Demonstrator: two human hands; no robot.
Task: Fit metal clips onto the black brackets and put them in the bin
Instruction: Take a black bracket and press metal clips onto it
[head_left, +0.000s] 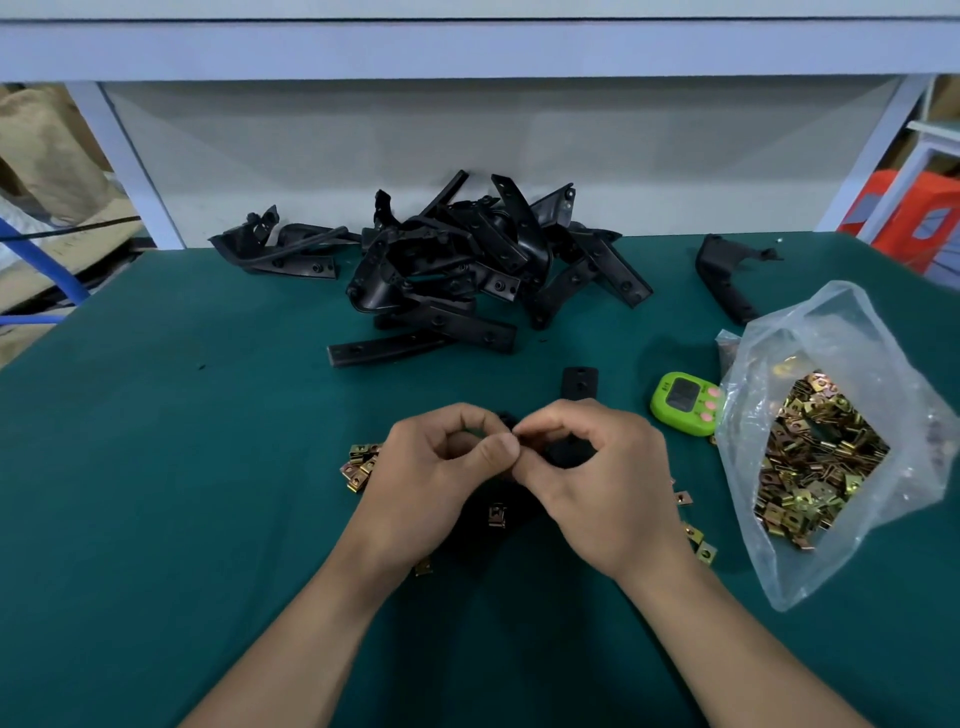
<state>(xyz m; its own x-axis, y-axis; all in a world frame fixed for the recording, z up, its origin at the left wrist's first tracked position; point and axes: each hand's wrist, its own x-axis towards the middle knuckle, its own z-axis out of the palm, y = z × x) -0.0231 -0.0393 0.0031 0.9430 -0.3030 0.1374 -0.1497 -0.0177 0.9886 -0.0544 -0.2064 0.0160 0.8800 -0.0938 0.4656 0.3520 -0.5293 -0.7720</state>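
A black bracket (563, 451) lies on the green mat between my hands, its far end (579, 383) sticking out beyond them. My left hand (441, 467) and my right hand (587, 467) both curl over it, fingertips meeting at its middle. Whatever they pinch there is hidden. One metal clip (497, 515) sits on the bracket's near part, below my hands. Loose brass-coloured clips (359, 466) lie left of my left hand, and others (696, 538) lie right of my right wrist. A pile of black brackets (467, 265) rests at the back of the mat.
A clear plastic bag (831, 431) full of clips lies open at the right. A green timer (685, 402) sits beside it. One separate bracket (727, 275) lies at the back right. A grey-white shelf frame (130, 166) borders the mat behind. No bin is in view.
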